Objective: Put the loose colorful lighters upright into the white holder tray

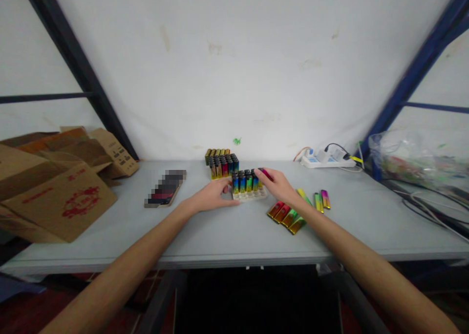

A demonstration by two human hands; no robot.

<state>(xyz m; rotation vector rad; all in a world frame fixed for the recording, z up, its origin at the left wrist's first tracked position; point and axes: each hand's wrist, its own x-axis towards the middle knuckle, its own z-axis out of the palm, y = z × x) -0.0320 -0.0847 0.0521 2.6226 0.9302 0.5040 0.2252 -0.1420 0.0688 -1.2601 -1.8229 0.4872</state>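
A white tray point(249, 196) with holes stands mid-table, with several upright lighters point(242, 183) in blue, green and yellow in its back rows. My left hand point(210, 197) grips the tray's left end, thumb along the front edge and fingers curled at the side. My right hand point(279, 183) pinches a dark pink lighter point(266, 175) at the right end of the standing rows. That lighter is tilted, and the fingers partly cover it. Loose red, gold and green lighters point(288, 217) lie beneath my right forearm, with a purple lighter point(325, 199) farther right.
Behind the tray, more lighters point(224, 165) stand in tight rows near the wall. A phone point(166, 188) lies to the left, beside open cardboard boxes point(62, 192). At the back right is a white power strip point(328, 158) with cables; a plastic bag point(403, 151) lies beyond it.
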